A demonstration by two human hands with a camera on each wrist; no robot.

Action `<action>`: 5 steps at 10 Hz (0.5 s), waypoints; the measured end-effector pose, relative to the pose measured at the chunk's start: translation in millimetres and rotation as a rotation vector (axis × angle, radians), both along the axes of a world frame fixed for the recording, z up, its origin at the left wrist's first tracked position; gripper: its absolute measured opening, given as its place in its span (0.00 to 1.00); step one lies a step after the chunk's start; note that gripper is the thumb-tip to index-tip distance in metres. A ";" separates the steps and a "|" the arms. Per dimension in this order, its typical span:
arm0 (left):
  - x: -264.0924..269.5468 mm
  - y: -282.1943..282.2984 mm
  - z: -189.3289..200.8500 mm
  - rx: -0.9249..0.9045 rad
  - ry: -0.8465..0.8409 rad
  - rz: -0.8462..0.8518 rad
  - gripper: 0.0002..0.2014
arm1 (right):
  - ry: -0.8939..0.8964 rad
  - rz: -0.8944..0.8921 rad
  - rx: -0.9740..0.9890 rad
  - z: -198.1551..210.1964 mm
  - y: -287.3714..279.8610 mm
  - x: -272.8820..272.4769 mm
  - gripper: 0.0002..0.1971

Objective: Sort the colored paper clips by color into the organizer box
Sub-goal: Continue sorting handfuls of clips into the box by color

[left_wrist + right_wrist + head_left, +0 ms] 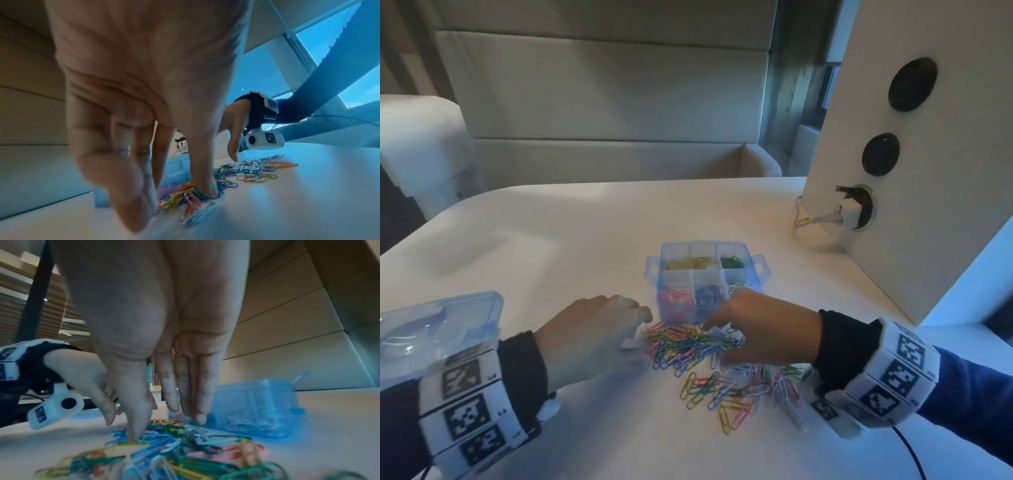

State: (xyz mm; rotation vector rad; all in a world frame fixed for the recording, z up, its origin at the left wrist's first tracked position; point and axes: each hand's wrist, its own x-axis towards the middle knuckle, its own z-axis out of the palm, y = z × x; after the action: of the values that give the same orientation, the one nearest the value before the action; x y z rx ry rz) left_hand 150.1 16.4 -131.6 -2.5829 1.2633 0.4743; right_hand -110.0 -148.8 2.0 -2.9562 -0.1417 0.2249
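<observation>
just before the organizer box (707, 274), your left hand (589, 329) and right hand (763, 329) dip straight, loosely spread fingers (133, 426) into the paper clip pile (709, 359), gripping nothing visible. clips look light, slick, tangle-prone; pinch one by its loop. fingertips blur; colors near them are unclear.

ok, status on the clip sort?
Left hand and right hand open, fingertips in the mixed clip pile. Organizer box partly filled: yellow, green, pink, blue. Nothing in the way.
</observation>
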 end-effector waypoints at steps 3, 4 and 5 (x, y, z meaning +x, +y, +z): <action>-122.7 6.6 110.5 -0.199 0.077 -0.234 0.12 | 0.050 -0.025 -0.018 -15.6 20.7 26.4 0.34; -130.5 1.1 113.0 -0.228 0.090 -0.231 0.10 | 0.035 -0.044 0.013 -19.8 20.5 31.1 0.31; -133.7 -7.2 114.4 -0.267 0.120 -0.244 0.10 | 0.028 -0.029 0.061 -19.8 20.6 31.8 0.22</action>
State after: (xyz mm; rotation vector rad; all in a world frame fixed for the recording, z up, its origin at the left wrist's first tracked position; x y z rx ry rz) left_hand 16.5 9.2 -17.3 -2.5878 1.7655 0.4439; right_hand -78.2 -128.2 -17.8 -2.8909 -0.0999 0.2525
